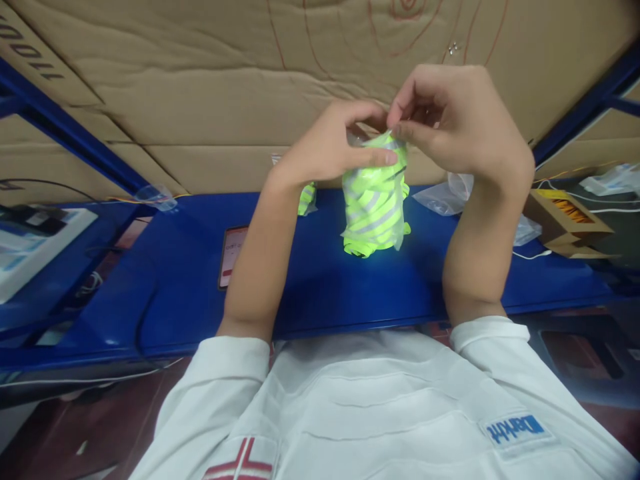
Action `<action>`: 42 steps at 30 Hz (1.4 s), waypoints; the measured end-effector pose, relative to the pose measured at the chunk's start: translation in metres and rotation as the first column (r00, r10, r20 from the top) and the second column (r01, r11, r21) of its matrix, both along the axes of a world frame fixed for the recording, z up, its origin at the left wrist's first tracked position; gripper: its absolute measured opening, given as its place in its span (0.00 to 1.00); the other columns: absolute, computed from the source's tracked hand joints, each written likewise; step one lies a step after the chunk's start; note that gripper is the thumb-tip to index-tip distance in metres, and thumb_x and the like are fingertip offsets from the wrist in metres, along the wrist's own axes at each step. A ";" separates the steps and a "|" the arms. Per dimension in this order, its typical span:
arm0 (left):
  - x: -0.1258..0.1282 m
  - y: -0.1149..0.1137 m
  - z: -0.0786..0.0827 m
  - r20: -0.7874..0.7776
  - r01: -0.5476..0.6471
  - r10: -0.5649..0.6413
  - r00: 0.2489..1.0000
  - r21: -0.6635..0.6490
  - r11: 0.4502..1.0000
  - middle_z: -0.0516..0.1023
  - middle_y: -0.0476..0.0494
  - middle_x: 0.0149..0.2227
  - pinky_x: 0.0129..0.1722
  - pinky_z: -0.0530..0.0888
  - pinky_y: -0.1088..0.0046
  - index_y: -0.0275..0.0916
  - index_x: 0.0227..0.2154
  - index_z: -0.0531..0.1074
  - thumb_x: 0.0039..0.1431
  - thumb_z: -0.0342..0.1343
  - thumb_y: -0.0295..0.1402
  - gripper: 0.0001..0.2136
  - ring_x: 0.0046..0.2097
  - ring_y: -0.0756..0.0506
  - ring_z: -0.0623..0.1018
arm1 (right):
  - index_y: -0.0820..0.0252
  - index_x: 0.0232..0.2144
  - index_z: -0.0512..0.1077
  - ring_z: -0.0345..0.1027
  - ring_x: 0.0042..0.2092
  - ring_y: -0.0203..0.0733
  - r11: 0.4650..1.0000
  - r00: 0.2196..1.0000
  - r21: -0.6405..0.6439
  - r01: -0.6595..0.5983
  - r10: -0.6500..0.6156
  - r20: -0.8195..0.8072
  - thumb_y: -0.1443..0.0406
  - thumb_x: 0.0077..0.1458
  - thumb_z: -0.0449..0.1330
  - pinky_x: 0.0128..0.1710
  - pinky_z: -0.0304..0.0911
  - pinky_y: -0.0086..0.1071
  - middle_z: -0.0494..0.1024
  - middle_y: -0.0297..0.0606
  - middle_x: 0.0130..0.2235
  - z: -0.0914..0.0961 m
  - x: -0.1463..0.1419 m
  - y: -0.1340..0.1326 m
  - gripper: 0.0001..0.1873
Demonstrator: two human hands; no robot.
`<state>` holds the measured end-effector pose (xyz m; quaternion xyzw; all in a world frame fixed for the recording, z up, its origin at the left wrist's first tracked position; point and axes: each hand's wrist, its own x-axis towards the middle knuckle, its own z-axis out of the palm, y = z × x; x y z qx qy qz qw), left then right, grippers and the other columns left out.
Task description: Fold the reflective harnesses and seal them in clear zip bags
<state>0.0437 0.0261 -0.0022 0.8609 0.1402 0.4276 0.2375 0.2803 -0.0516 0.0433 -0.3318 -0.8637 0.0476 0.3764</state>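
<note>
A clear plastic bag point(375, 200) stuffed with neon-yellow fabric with grey reflective stripes is held up over the blue table. My left hand point(345, 143) grips the bag near its top, thumb across the front and fingers behind. At the bag's top edge, my right hand point(445, 113) pinches the plastic between thumb and forefinger. Some yellow fabric sticks out at the bag's lower end. Partly behind my left forearm lies another neon-yellow striped bundle point(307, 199).
A phone point(231, 257) lies on the blue table point(350, 300) by my left forearm. Clear plastic bags point(443, 197) lie right of the held bag. An open cardboard box point(570, 223) sits at the right. Cardboard point(200, 80) lines the back, between blue posts.
</note>
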 end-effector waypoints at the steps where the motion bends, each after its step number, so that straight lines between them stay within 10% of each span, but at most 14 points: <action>1: 0.000 0.001 -0.001 0.013 0.014 -0.014 1.000 0.002 1.000 0.89 0.44 0.46 0.54 0.83 0.49 0.56 0.42 0.88 0.60 0.75 0.51 0.11 0.49 0.32 0.86 | 0.46 0.38 0.79 0.75 0.38 0.51 1.000 1.000 -0.019 -0.017 0.017 0.003 0.66 0.61 0.70 0.42 0.69 0.45 0.83 0.37 0.38 0.000 0.002 0.000 0.06; 8: 0.008 0.021 -0.014 0.323 -0.153 0.155 0.934 -0.032 0.988 0.83 0.40 0.32 0.40 0.75 0.48 0.53 0.24 0.79 0.61 0.73 0.54 0.17 0.37 0.33 0.80 | 0.52 0.50 0.75 0.61 0.26 0.33 0.920 0.993 -0.374 -0.115 0.108 -0.039 0.78 0.58 0.75 0.24 0.51 0.27 0.77 0.23 0.28 -0.006 0.002 0.023 0.25; 12: 0.009 0.010 -0.010 0.379 -0.154 0.179 0.908 -0.094 0.984 0.81 0.41 0.34 0.46 0.75 0.50 0.52 0.24 0.77 0.57 0.78 0.53 0.19 0.39 0.35 0.79 | 0.56 0.41 0.76 0.55 0.25 0.29 0.903 0.998 -0.427 -0.054 0.060 0.000 0.81 0.58 0.75 0.25 0.51 0.24 0.66 0.19 0.22 -0.007 -0.008 0.030 0.19; 18: -0.009 0.012 -0.002 0.210 0.011 -0.003 0.978 -0.037 0.999 0.86 0.43 0.40 0.44 0.79 0.52 0.54 0.32 0.84 0.53 0.79 0.60 0.19 0.43 0.34 0.84 | 0.59 0.37 0.82 0.74 0.29 0.37 0.922 0.959 -0.279 -0.267 0.225 -0.174 0.50 0.65 0.78 0.28 0.64 0.30 0.82 0.36 0.29 -0.004 0.001 0.023 0.20; 23: -0.015 0.034 -0.008 0.171 0.220 -0.171 0.970 -0.329 0.918 0.86 0.41 0.57 0.60 0.81 0.42 0.58 0.55 0.84 0.34 0.90 0.49 0.40 0.60 0.26 0.82 | 0.54 0.32 0.81 0.74 0.30 0.41 0.977 0.963 -0.145 -0.159 0.121 -0.240 0.41 0.59 0.78 0.31 0.70 0.36 0.81 0.39 0.30 -0.005 0.005 0.020 0.25; 27: -0.011 0.047 -0.022 0.257 0.207 -0.075 0.963 -0.538 0.817 0.89 0.35 0.44 0.51 0.82 0.39 0.48 0.45 0.87 0.28 0.92 0.50 0.37 0.49 0.26 0.85 | 0.52 0.33 0.83 0.74 0.33 0.44 0.989 0.954 -0.075 -0.129 0.102 -0.283 0.42 0.58 0.78 0.35 0.70 0.39 0.81 0.40 0.32 -0.005 0.014 0.022 0.23; 32: 0.000 0.032 -0.024 0.371 0.104 0.052 0.927 -0.389 0.915 0.86 0.42 0.40 0.48 0.82 0.53 0.45 0.35 0.87 0.52 0.79 0.62 0.25 0.43 0.37 0.86 | 0.52 0.32 0.84 0.70 0.32 0.42 0.997 0.974 0.003 -0.082 0.081 -0.212 0.44 0.58 0.77 0.32 0.61 0.38 0.81 0.40 0.31 -0.003 0.026 0.026 0.20; 42: 0.013 0.032 -0.022 0.505 0.202 0.020 0.863 -0.381 0.902 0.87 0.44 0.39 0.48 0.81 0.55 0.49 0.36 0.85 0.55 0.80 0.55 0.19 0.43 0.38 0.85 | 0.54 0.37 0.87 0.73 0.37 0.46 1.000 0.997 0.030 0.001 0.001 -0.077 0.61 0.62 0.71 0.40 0.63 0.40 0.84 0.40 0.36 -0.002 0.018 0.022 0.04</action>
